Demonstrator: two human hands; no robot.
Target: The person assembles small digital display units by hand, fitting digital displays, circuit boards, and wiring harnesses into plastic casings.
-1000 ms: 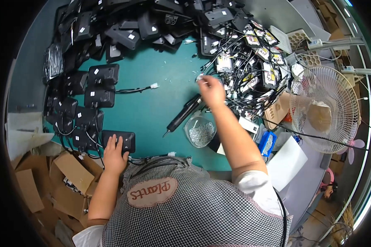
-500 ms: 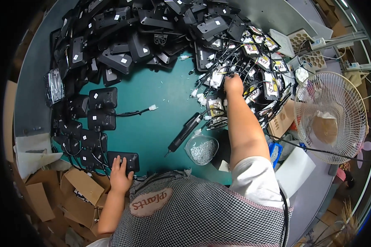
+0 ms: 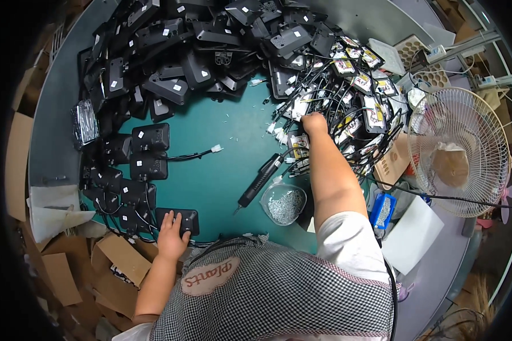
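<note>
My left hand (image 3: 174, 236) lies with fingers outstretched on a flat black plastic housing (image 3: 191, 222) at the table's near left edge. Farther off, at the right, my right hand (image 3: 314, 123) reaches to the edge of a heap of black cables (image 3: 330, 108) with white connectors and dark modules. Its fingers are curled and mostly hidden, beside a white-faced module (image 3: 297, 107); what they grip cannot be made out. Between my hands lies a black electric screwdriver (image 3: 261, 181), and next to it a clear tub of small screws (image 3: 284, 206).
Black housings (image 3: 196, 68) are piled along the back, more (image 3: 149, 165) stand in rows at the left. To the right are a wire-caged fan (image 3: 461, 150), a blue tray of screws (image 3: 384, 210) and egg-carton-like trays (image 3: 412, 52). Open cardboard boxes (image 3: 119, 258) sit below left.
My right hand has drawn back slightly toward me and to the left at the cable heap. My left hand stays on the housing. The whole view has shifted a little.
</note>
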